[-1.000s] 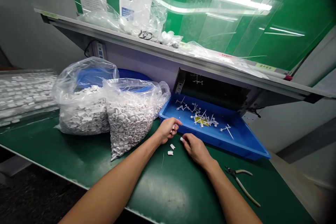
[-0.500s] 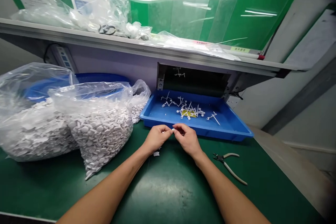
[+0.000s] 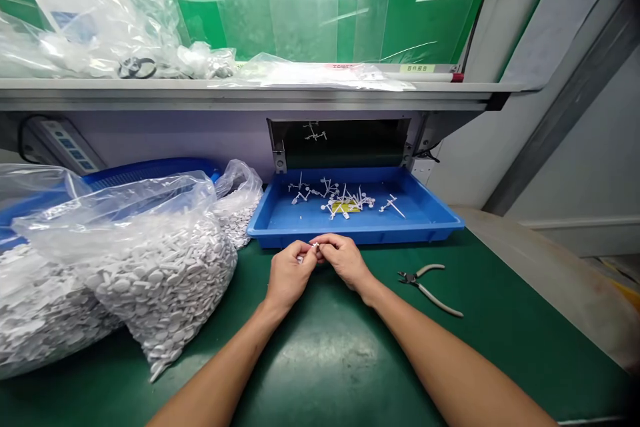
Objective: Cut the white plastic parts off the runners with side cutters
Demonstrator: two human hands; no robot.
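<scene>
My left hand (image 3: 291,273) and my right hand (image 3: 344,258) meet just in front of the blue tray (image 3: 360,236). Their fingertips pinch a small white plastic part (image 3: 315,246), mostly hidden by the fingers. Another bit of white plastic (image 3: 300,259) shows at the fingers of my left hand. Inside the tray lie several white plastic sprues (image 3: 330,197) with small round and flat pieces on them, some resting over a yellow patch (image 3: 346,207). To the right of my right hand, side cutters (image 3: 430,288) with pale handles lie open on the green table.
Clear plastic bags of small white parts (image 3: 165,280) stand at the left, before a blue basket (image 3: 155,167). Behind the tray is a dark opening (image 3: 345,143) with another sprue in it. A metal-edged shelf (image 3: 240,97) crosses above, holding plastic bags.
My view has turned right, so the bags, tray and cutters appear further left. Both hands still pinch together. The loose white piece beside my left hand no longer shows on the table.
</scene>
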